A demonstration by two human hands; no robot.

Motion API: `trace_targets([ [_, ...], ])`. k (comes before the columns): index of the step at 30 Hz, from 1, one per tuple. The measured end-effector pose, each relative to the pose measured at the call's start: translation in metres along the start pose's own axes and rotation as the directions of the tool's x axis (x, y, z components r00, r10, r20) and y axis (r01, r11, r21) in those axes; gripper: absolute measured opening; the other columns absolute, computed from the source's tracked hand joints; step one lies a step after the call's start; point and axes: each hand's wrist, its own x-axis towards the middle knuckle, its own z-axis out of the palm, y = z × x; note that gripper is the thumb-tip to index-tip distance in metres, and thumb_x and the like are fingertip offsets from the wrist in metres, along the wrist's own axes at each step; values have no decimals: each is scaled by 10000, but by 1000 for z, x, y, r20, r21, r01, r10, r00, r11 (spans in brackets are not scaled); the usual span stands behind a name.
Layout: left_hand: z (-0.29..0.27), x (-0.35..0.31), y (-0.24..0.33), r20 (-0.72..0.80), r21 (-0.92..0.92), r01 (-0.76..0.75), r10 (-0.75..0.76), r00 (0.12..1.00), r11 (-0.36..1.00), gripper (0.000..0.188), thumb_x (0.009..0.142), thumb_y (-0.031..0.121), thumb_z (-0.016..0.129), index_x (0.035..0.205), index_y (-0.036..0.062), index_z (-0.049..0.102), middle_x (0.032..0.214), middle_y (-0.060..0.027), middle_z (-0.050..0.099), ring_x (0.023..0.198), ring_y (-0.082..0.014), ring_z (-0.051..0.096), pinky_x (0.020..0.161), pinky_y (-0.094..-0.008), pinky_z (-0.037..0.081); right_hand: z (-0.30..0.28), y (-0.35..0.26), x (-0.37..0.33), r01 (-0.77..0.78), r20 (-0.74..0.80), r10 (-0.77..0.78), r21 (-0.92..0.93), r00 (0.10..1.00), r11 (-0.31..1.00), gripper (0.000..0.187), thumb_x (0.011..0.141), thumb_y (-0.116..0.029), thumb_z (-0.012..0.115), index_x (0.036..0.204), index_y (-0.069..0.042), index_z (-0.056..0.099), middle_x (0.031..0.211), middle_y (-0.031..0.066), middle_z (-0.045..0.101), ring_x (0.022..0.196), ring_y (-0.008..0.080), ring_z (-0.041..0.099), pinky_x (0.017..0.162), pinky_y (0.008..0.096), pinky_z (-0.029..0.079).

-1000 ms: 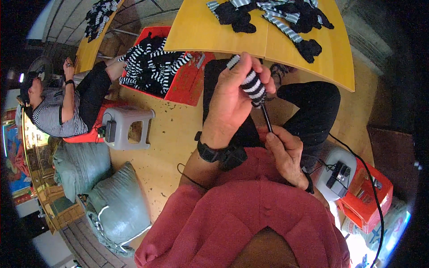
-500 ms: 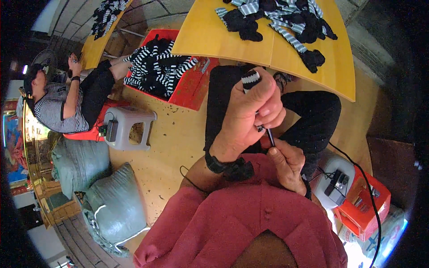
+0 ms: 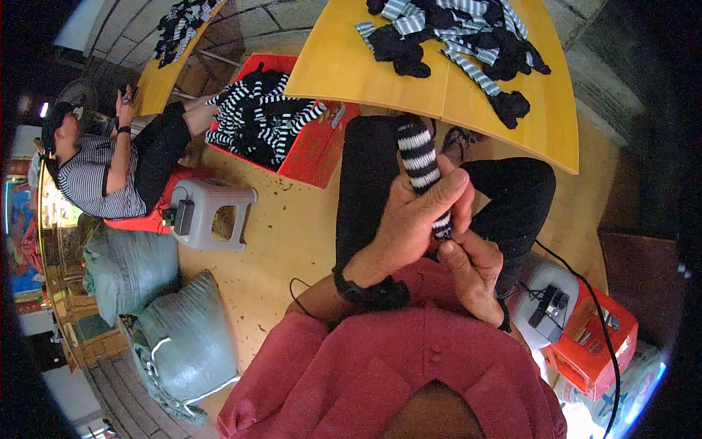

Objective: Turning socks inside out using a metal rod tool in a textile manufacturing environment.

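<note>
The left hand [image 3: 406, 222] wraps thumb and fingers around a black-and-white striped knit tube [image 3: 419, 159], near the edge of the yellow table [image 3: 365, 66], while the right hand [image 3: 475, 271] pinches at its lower end, apparently gripping a dark rod (now hidden from view). Half a second ago the rod showed between the hands; that gap has closed, suggesting the knit now sheathes more of it.
</note>
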Motion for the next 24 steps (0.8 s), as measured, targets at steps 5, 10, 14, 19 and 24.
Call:
trace_targets([
  [5,-8,12,28,82,-275,32,-9,997,961,239,939,321,444,834,106,457,605,-1,429,430,-103,373,419,-260,327,3,1,0,-10,37,11,-25,999,1000,161,859,-77,568,984,16,605,754,86,624,655,127,576,603,248,450],
  [10,-16,16,36,82,-267,-31,55,995,963,251,946,333,426,829,113,453,550,40,351,395,-45,245,380,-209,234,7,0,-9,-1,81,1,1,997,1000,245,871,-104,551,1081,22,566,870,135,631,744,167,610,682,258,462],
  [14,-9,13,32,62,-323,-2,23,998,946,265,930,329,468,769,121,434,515,40,326,379,-51,246,363,-216,223,3,8,-22,27,8,-26,-92,1000,995,225,873,-130,551,1034,23,586,826,138,634,702,202,619,646,279,468],
  [19,2,2,18,174,-333,91,-34,984,939,268,911,364,487,825,116,433,486,39,274,378,-61,218,370,-242,195,4,15,-16,230,-108,-259,-228,960,946,240,877,-202,552,889,24,632,622,64,578,551,121,546,511,245,396],
  [24,1,-11,4,212,-287,137,-77,974,948,252,921,308,494,838,73,459,484,31,303,378,-72,254,380,-247,229,-1,0,-6,195,-17,-198,-98,980,976,139,850,-93,564,914,17,620,681,90,601,553,168,565,516,275,424],
])
